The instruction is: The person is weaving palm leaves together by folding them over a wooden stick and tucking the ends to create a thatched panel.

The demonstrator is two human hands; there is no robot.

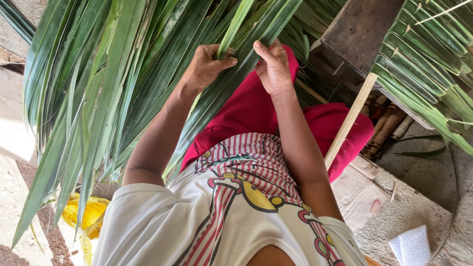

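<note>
Left hand (206, 66): raised in front of the body, fingers (227, 62) curled shut around a narrow palm leaflet (235, 24), thumb pressed over it.
Right hand (274, 68): just beside the left, fingers (262, 53) closed in a pinch on the broad leaflets of the palm frond (113, 93).
Palm frond: long green leaflets fan down from the top of the view across the person's left side and over the lap; the held strip stands out lighter green between the two hands.
Lap: red cloth (256, 111) covers the legs, directly below the hands.
Shirt (217, 216): white with red stripes and a colourful print, lowest in view.
Right side: a pale wooden stick (350, 120) leans by the red cloth; a second woven frond (428, 64) hangs above it.
Floor: a flat piece of cardboard (357, 194) and a white scrap (411, 246) lie on rough concrete; a yellow bag (88, 214) sits at lower left.
</note>
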